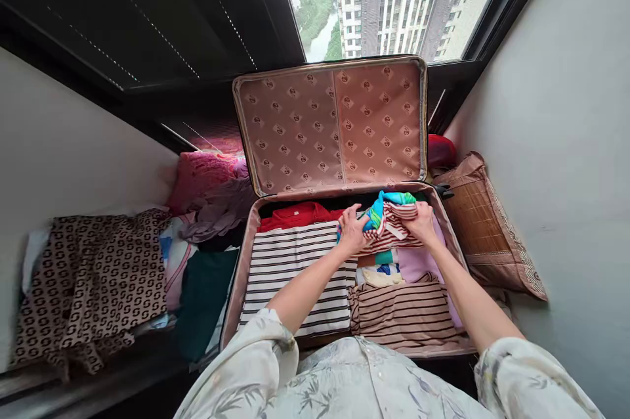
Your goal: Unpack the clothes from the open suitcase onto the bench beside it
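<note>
An open suitcase lies in front of me, its patterned pink lid propped up against the window. Both hands hold a folded bundle of clothes, red-and-white striped with a turquoise piece on top, over the far right part of the case. My left hand grips its left side and my right hand its right side. Inside lie a black-and-white striped top, a red garment, a brown striped top and a lilac piece.
Left of the case lies a heap of clothes: a brown patterned garment, a dark green one, pink and mauve pieces. A woven mat cushion leans on the right wall. Walls close in on both sides.
</note>
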`<state>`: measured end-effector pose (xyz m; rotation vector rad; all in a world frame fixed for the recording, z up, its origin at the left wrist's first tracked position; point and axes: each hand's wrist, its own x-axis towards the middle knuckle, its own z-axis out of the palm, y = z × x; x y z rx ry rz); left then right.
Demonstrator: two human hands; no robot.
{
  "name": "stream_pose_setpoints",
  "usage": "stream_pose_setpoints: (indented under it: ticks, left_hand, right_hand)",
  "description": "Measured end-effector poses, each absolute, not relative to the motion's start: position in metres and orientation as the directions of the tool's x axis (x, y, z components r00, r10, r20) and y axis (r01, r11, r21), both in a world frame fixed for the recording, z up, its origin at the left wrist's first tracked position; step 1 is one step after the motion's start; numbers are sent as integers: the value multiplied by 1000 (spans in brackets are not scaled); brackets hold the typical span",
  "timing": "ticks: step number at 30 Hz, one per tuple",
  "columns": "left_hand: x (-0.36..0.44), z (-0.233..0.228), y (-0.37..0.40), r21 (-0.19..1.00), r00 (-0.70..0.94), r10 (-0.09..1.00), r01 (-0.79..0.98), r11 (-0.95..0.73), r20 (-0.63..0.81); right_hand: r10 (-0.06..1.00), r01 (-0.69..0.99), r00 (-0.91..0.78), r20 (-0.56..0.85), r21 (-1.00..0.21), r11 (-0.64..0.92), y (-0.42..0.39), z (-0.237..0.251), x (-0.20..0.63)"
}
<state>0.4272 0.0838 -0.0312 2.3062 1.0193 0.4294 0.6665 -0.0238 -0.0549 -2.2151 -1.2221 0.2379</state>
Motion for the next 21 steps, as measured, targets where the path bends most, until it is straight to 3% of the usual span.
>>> stream_pose_setpoints:
  ticks: [2,5,10,13,18,21]
  left_hand:
    - [419,-40,67,555,750,659,525,-646,58]
    - [412,-45,57,570,813,582,468,-675,21]
    - [406,-22,65,684,706,708,518,-514,-3]
    - [388,-3,57,778,687,719,394,-490,105]
    - [335,10,18,788,559,786,345,-510,264]
    - [292,13,1,852,482,856,355,-385,186]
  right_hand:
    - [816,733,538,214,-596,-327,-44,-61,650]
    - [836,719,519,179,-620,-314,-67,-66,633]
    - [772,609,633,51,-649,-456,-69,-36,633]
    - [733,589,674,87,-661,-464,-70,0,632]
    - [802,647,565,192,-706,-288,-100,42,600]
    - [852,695,455,258,-702,-158,-122,51,556]
